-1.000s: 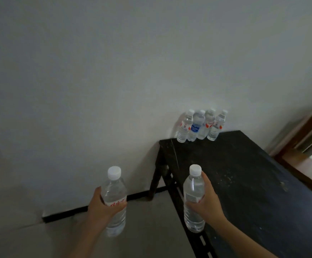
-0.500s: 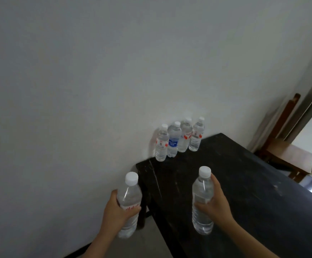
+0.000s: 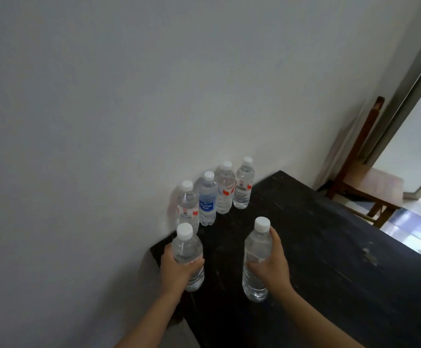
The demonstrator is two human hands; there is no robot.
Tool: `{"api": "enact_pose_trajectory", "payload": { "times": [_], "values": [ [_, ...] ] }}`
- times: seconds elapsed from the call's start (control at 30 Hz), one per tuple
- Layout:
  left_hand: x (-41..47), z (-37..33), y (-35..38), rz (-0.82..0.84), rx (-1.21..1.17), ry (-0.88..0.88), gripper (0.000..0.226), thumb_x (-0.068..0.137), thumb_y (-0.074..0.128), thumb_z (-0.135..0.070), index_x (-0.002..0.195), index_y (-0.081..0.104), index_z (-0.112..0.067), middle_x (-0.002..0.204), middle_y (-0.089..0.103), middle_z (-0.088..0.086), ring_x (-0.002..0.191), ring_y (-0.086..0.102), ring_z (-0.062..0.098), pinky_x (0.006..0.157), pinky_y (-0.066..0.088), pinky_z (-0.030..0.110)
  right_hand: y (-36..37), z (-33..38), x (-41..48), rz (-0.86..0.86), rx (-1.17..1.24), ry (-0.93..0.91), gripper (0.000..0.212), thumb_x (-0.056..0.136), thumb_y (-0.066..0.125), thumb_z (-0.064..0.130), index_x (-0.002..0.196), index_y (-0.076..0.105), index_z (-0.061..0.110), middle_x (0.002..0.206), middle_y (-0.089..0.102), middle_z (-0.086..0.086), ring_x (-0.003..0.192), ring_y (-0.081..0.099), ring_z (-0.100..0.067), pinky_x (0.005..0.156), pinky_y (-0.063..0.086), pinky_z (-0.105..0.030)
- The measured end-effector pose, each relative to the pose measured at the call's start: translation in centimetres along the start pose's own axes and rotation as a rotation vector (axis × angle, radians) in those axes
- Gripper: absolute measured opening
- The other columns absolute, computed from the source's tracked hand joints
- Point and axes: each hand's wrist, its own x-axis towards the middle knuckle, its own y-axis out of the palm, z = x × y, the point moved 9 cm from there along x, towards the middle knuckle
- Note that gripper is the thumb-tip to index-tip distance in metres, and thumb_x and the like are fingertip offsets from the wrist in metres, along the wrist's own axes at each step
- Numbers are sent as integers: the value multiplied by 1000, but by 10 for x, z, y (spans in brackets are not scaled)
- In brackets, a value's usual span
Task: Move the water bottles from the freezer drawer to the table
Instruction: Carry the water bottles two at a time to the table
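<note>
My left hand (image 3: 178,270) grips a clear water bottle with a white cap (image 3: 188,249) over the near left corner of the black table (image 3: 330,259). My right hand (image 3: 272,264) grips a second clear bottle (image 3: 256,257) upright above the table's middle front. Both bottles are held off the surface or just at it; I cannot tell which. Against the wall at the table's back stands a row of several bottles, one with a blue label (image 3: 207,200) and others with red marks (image 3: 225,189). The freezer drawer is out of view.
A plain white wall (image 3: 129,109) runs along the table's left and back. A wooden chair (image 3: 370,182) stands beyond the table's far right end, beside a doorway (image 3: 420,126). Light floor tiles show at the right edge.
I have come closer to the table. Both hands with their bottles have moved forward; the left bottle, beside the table before, is now over its corner.
</note>
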Motion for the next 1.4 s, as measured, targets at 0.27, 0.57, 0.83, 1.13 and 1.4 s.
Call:
{"api": "enact_pose_trajectory", "payload": {
  "times": [0.27,0.57,0.83,1.13,1.4],
  "values": [
    [66,10,49,91,-30,10,65,51,88,-5,102,52,-24,105,60,3,98,58,18,85,43,30,28,10,58,-39,7,44,97,64,81,13,139,24,33,135,43,4,125,43,-16,104,39,-41],
    [106,22,63,16,39,2,64,38,88,-27,96,61,-18,93,66,3,87,63,18,79,53,39,80,33,130,-25,34,57,83,65,80,12,129,32,35,124,50,7,113,50,-10,92,43,-26],
    [108,22,64,-84,72,-51,75,41,90,-25,106,60,-8,102,63,12,95,61,28,81,52,42,102,40,151,39,65,19,80,64,81,9,116,30,42,109,48,19,105,50,-4,89,42,-22],
    [114,25,66,-85,82,-30,81,38,83,-47,109,58,-16,105,65,4,99,61,24,83,53,46,112,38,157,199,-6,-25,72,67,80,19,111,33,50,115,50,18,106,51,0,83,42,-13],
    [112,17,64,-53,221,31,86,38,88,-39,112,53,-10,110,64,10,103,59,31,88,48,53,103,34,140,252,-89,-19,99,67,80,22,142,17,39,135,39,12,127,37,-12,106,37,-38]
  ]
}}
